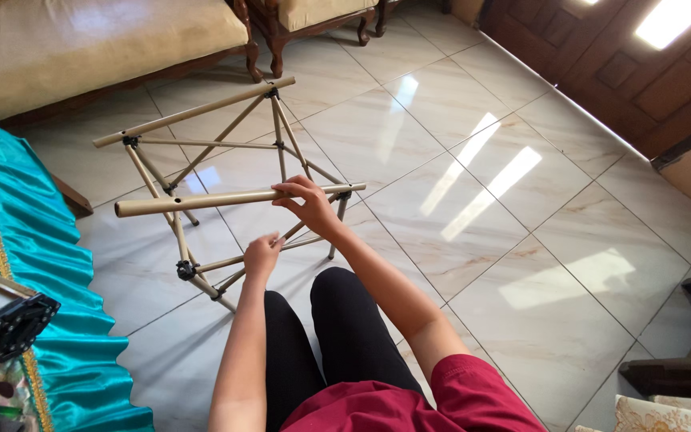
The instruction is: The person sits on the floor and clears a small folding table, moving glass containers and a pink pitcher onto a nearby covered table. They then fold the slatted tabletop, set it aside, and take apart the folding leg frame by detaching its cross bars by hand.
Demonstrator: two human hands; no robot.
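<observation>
Head view: right hand (311, 205) grips the top tube (201, 200), left hand (261, 256) a lower rod (229, 262); the folding frame (201, 152) could collapse, pinching fingers.

Person's clothing, head cam view

Wore a dark red short-sleeved top; sleeve hem ended approx. at the upper arm on the right side, fabric plain w/ no print visible. Black close-fitting trousers or leggings covered both legs, plain, no seams or pockets discernible. Forearms bare; left hand (261, 254) and right hand (311, 205) bare too, w/o gloves, rings or watch visible.
</observation>
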